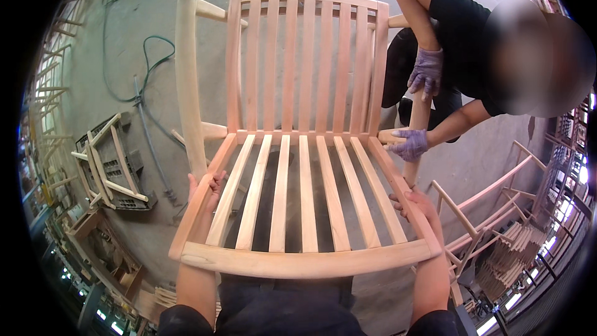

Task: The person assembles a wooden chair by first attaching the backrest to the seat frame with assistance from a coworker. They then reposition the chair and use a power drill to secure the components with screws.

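A slatted wooden chair seat frame (pixel 298 260) spans the middle of the view, its slats running toward a tall slatted backrest (pixel 305 62). My left hand (pixel 211 191) grips the seat's left side rail from below, fingers showing on both sides of it. On the opposite rail my right hand (pixel 420 204) is wrapped around the wood, partly hidden beneath it. A pale wooden armrest (pixel 188 74) stands left of the backrest. The right armrest (pixel 420 112) is held by a co-worker's two purple-gloved hands (pixel 426 70).
The co-worker (pixel 463 50) crouches close on the right. A green hose (pixel 106 74) lies on the concrete floor at left, near a dark crate (pixel 134 165) with wooden frame pieces on it. Wooden frames (pixel 491 190) and a stack of slats (pixel 513 255) stand at right.
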Tool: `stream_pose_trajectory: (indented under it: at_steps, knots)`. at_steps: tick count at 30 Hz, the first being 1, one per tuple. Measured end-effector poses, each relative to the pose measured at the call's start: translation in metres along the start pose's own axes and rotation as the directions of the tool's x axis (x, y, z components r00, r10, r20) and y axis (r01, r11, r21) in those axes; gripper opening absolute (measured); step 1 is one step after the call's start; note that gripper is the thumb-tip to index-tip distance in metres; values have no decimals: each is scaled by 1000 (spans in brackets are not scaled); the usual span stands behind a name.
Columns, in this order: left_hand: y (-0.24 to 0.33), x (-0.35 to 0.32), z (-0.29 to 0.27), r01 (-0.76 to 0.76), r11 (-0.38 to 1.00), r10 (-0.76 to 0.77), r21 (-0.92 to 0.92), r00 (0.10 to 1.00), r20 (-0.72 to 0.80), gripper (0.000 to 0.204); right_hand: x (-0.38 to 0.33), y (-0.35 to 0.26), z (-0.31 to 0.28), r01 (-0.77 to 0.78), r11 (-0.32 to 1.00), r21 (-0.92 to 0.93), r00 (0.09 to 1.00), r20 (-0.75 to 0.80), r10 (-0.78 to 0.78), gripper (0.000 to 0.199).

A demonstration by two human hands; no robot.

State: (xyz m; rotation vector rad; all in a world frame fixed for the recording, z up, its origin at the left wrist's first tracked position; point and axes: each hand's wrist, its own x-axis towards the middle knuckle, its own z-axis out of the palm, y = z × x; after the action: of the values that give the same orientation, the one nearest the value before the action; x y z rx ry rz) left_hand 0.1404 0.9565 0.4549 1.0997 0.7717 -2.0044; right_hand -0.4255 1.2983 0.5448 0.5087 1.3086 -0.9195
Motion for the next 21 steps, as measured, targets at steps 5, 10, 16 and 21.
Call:
stream_pose_trajectory:
  at_steps: [5, 10, 16, 21]
  knots:
    - [-8, -1, 6, -35, 996, 37, 84, 999, -15, 116, -3, 3, -1, -3, 1000, -1, 999, -48, 3, 80]
    - [-23, -10, 24, -59, 996, 60, 66, 998, -10, 110, -9, -6, 14, 7, 1000, 6, 1000, -9, -7, 81]
    - [-24, -10, 25, -64, 996, 66, 58, 998, -24, 110, -6, -9, 12, -21, 998, -63, 999, -30, 19, 82]
    - [-18, -7, 18, -80, 993, 83, 89, 996, -29, 103, -7, -11, 17, -49, 996, -70, 998, -40, 46, 85]
